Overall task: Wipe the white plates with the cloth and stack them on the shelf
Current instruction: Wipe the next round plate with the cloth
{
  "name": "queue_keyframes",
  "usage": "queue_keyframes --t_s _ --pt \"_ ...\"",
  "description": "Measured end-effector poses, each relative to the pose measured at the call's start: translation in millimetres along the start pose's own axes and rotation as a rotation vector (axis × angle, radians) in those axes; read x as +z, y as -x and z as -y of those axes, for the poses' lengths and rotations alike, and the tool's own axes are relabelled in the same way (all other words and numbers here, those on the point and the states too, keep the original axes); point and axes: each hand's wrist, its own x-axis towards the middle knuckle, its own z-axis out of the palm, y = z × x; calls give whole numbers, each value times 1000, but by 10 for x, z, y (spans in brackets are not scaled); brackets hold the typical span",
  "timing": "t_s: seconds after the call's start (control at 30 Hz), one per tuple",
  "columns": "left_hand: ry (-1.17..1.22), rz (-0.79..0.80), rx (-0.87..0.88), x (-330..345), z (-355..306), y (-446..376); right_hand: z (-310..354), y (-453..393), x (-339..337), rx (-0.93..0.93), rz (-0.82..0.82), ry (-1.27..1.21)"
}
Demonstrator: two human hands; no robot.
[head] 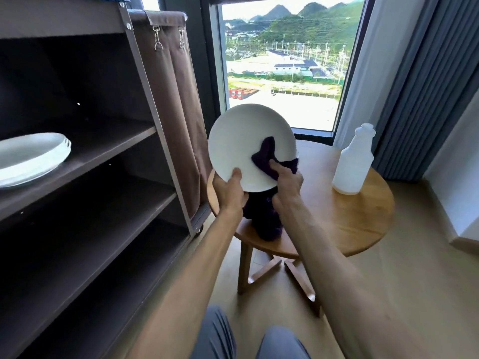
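A white plate [243, 141] is held up, tilted on edge with its face toward the camera, above the near left part of a round wooden table [363, 216]. The left hand [230, 191] grips the plate's lower rim, thumb on the face and fingers curled behind. The right hand [286, 178] clutches a dark purple cloth [265, 154] and presses it flat against the lower right of the plate's face; the fingers are bunched round the cloth. The rest of the cloth hangs below the plate and drapes down onto the table edge.

On the left stands a dark brown shelf unit [124, 151] with several open levels. A stack of white plates [33, 156] rests on the upper visible shelf, at the left edge of view; the number in the stack cannot be told. A brown fabric bag [176, 99] hangs by metal clips on the unit's right side.

A translucent white bottle [353, 161] with no cap visible stands upright on the far right of the table, well apart from the hands. Behind it hangs a grey curtain [420, 86], beside a window [285, 60] showing buildings and hills. The person's knees in grey trousers [248, 340] show at the bottom
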Motion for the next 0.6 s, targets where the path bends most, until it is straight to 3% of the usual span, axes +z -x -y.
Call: queue_keyframes --t_s 0.27,0.3,0.37,0.43,0.5,0.6 --pt "-469 389 126 -366 -454 -238 576 -236 -256 -145 223 383" --pt "-568 327 249 -360 -450 -220 581 -231 -238 -147 200 390" --pt "-849 112 780 -315 -372 -112 562 -257 -182 -110 106 373" --pt "-1067 241 1281 -307 -214 -99 554 -301 -150 -15 22 340" --pt "-1283 440 1425 -313 -173 -126 586 -346 -162 61 -6 319" --pt "-1596 490 1279 -241 -306 -198 626 -346 -190 102 19 382"
